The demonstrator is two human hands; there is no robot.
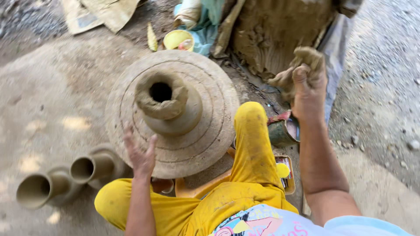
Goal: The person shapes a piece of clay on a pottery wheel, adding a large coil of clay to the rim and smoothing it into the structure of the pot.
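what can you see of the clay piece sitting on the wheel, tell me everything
The clay piece is a wet, grey-brown hollow form standing upright at the centre of the round wheel. Its smooth body widens toward the base, while the top is a thick, rough, uneven collar around a dark round opening. The wheel's clay-coated surface shows concentric ridges. The left hand rests on the wheel near the base, apparently not touching the piece. The right hand is away from it, gripping a clay lump.
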